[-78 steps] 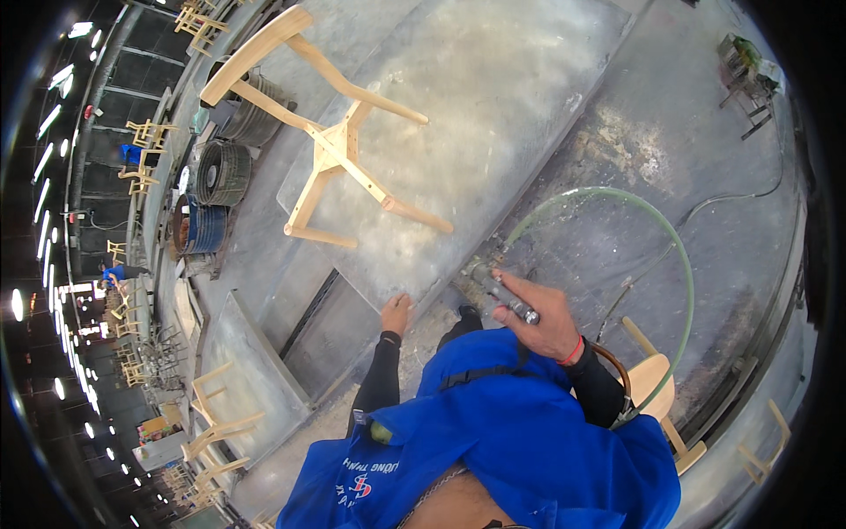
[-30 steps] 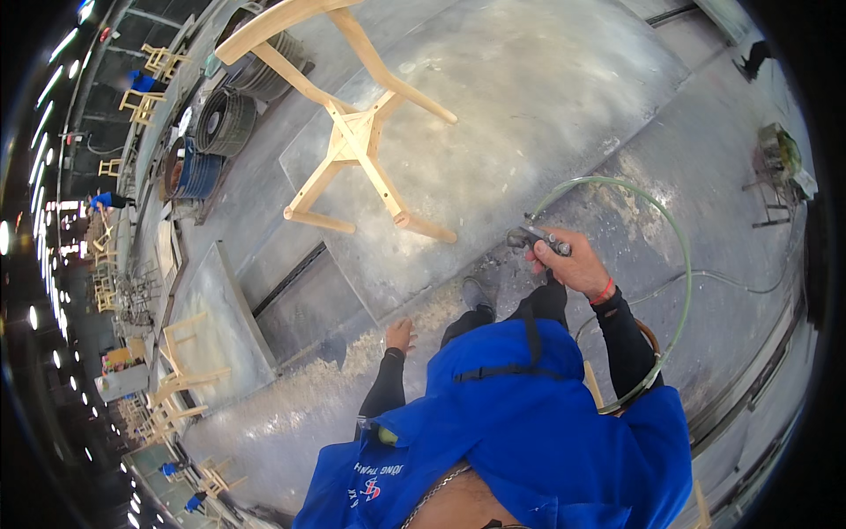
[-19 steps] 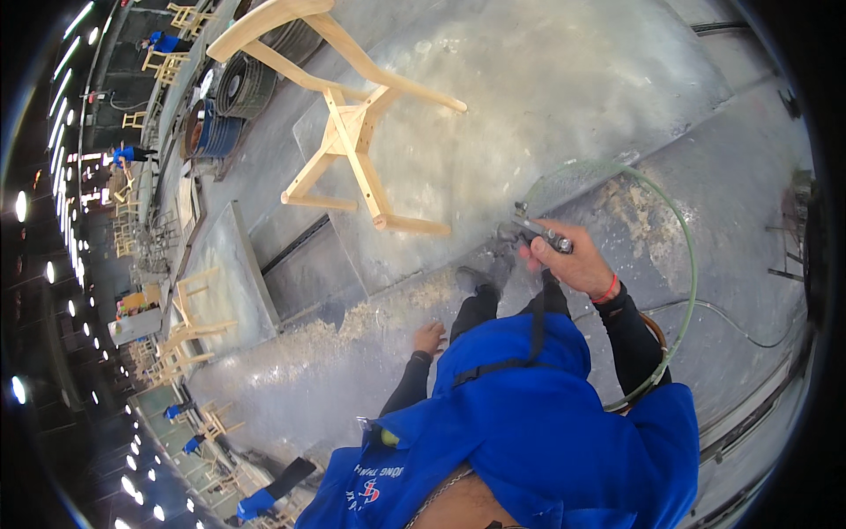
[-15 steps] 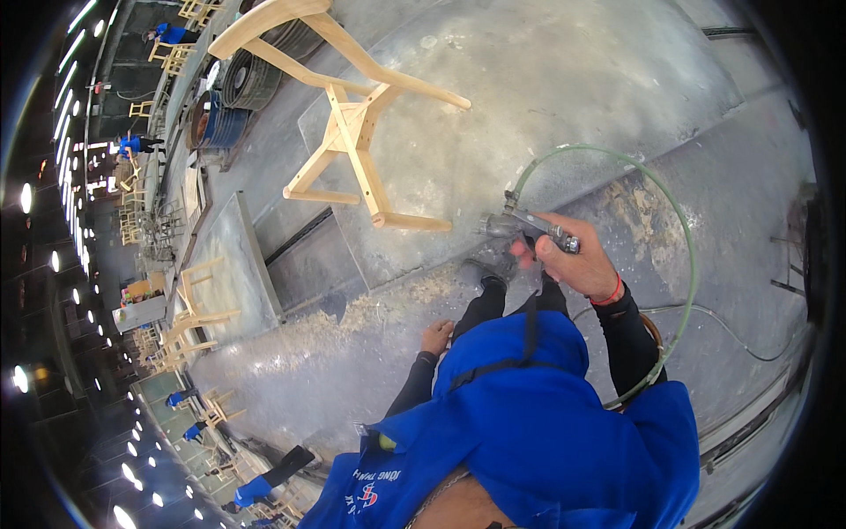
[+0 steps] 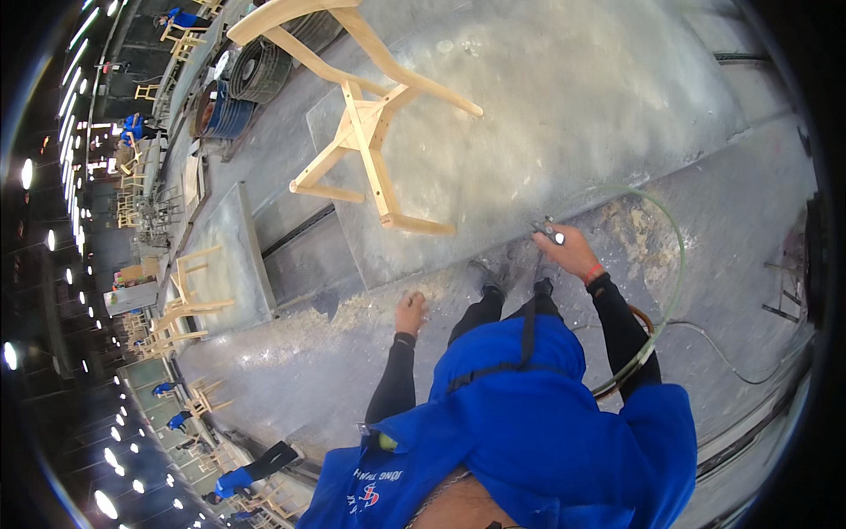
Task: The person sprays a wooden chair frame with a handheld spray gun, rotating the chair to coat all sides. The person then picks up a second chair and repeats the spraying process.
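My right hand is closed around a spray gun with a metal body, just off the near edge of the grey platform. From the gun a green hose arcs right and back along my forearm. My left hand hangs over the floor on the left, its fingers loosely curled and a little blurred; nothing shows in it. Ahead, on the platform, a bare pale wooden chair frame stands with crossing rails and no seat. Neither hand touches it.
Another wooden chair frame is on a second grey slab at left. Dark round drums stand beyond. A thin hose trails across the floor at right. People in blue work among chairs at far left.
My right hand has drawn the spray gun slightly down, away from the chair frame. My left hand has moved left and forward, away from my body. The chair frame stays in place.
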`<move>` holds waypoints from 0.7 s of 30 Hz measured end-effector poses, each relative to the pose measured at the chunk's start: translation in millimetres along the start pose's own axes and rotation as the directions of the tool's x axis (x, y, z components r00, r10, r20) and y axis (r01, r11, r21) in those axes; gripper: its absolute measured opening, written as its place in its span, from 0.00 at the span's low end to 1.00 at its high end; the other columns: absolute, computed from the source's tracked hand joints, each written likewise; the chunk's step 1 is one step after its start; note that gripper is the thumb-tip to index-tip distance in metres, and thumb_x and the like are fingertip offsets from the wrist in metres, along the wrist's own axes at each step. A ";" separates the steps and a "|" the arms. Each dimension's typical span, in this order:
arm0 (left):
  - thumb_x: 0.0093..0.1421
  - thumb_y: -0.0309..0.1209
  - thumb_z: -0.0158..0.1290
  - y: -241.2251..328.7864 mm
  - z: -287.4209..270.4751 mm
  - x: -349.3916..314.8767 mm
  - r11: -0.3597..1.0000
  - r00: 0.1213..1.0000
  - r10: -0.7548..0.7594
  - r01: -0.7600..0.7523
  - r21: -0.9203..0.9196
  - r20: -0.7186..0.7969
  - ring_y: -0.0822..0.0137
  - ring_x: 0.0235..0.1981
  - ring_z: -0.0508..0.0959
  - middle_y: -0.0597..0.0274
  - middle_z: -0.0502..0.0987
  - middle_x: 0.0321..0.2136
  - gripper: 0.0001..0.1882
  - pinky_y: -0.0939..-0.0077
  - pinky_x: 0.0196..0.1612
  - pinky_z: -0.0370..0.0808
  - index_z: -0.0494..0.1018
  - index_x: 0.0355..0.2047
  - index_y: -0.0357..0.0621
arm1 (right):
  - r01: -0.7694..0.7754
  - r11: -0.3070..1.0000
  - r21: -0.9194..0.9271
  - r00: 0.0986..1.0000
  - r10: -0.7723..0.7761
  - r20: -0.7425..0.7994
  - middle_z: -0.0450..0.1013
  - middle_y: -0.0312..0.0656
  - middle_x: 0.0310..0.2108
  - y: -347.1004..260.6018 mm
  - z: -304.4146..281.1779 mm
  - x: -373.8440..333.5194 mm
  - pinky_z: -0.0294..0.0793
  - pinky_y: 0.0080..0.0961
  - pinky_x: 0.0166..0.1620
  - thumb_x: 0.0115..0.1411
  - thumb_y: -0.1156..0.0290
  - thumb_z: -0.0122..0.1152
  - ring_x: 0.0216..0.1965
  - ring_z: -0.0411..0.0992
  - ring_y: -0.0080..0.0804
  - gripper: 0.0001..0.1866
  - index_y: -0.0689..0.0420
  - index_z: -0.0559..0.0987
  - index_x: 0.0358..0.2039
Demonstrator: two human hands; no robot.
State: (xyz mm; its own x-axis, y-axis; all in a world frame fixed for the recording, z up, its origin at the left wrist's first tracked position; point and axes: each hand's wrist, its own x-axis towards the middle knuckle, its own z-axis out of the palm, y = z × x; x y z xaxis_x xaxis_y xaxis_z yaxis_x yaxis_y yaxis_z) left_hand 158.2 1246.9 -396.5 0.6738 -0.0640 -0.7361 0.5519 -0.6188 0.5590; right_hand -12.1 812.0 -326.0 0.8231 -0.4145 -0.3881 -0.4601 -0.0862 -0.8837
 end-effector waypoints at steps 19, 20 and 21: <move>0.49 0.28 0.60 186.7 36.3 118.4 0.778 0.724 0.613 -0.622 0.085 -0.315 0.47 0.35 0.85 0.47 0.84 0.31 0.16 0.58 0.43 0.79 0.80 0.39 0.38 | -0.140 0.959 0.248 0.972 0.181 -0.151 0.78 0.37 0.29 -130.1 29.1 -116.0 0.76 0.24 0.35 0.65 0.67 0.67 0.27 0.74 0.22 0.28 0.69 0.75 0.61; 0.48 0.29 0.60 187.4 30.7 113.0 0.783 0.728 0.614 -0.611 0.115 -0.306 0.49 0.34 0.85 0.48 0.84 0.31 0.16 0.59 0.42 0.79 0.80 0.38 0.38 | -0.118 0.955 0.274 0.971 0.168 -0.168 0.78 0.37 0.30 -136.6 28.8 -118.6 0.77 0.24 0.35 0.66 0.67 0.67 0.28 0.74 0.22 0.27 0.68 0.75 0.62; 0.48 0.29 0.61 187.4 24.8 104.6 0.786 0.734 0.615 -0.600 0.150 -0.287 0.50 0.33 0.85 0.49 0.84 0.30 0.15 0.60 0.41 0.79 0.80 0.37 0.37 | -0.114 0.950 0.289 0.968 0.172 -0.184 0.79 0.38 0.31 -142.6 27.1 -121.0 0.77 0.24 0.35 0.66 0.67 0.67 0.28 0.74 0.22 0.27 0.67 0.75 0.62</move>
State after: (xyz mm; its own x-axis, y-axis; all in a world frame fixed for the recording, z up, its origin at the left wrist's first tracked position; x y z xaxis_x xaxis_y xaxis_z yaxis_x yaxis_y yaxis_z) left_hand 319.9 1104.8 -378.2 0.9752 -0.2033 -0.0874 -0.0440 -0.5650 0.8239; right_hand -37.1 899.0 -160.1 0.6560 -0.5831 -0.4793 -0.4346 0.2274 -0.8715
